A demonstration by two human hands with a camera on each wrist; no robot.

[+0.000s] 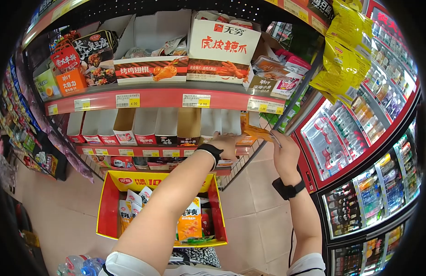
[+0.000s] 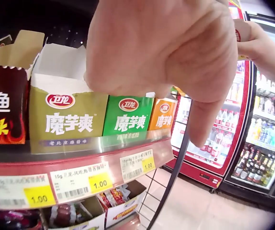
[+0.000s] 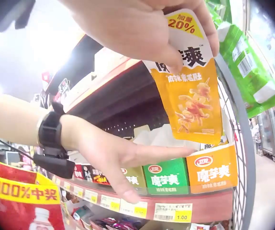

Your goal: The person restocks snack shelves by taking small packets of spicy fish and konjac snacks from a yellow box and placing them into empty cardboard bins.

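Note:
My right hand (image 3: 128, 28) pinches the top of an orange and white snack packet (image 3: 194, 103), which hangs upright above the orange box (image 3: 211, 168) at the shelf's right end. In the head view the packet (image 1: 258, 133) lies between my two hands. My left hand (image 3: 111, 155), fingers extended, is over the green box (image 3: 167, 176) and reaches to the orange box's edge; it grips nothing that shows. The left wrist view has my left hand (image 2: 163, 52) above the olive box (image 2: 68, 120) and the green box (image 2: 127, 115).
A yellow and red carton (image 1: 102, 207) with several packets stands below my arms. Open boxes (image 1: 144, 126) line the middle shelf, with fuller boxes (image 1: 150, 69) above. Yellow bags (image 1: 344, 60) hang at the right, before drink coolers (image 1: 332, 138). Bottles (image 1: 79, 264) are at lower left.

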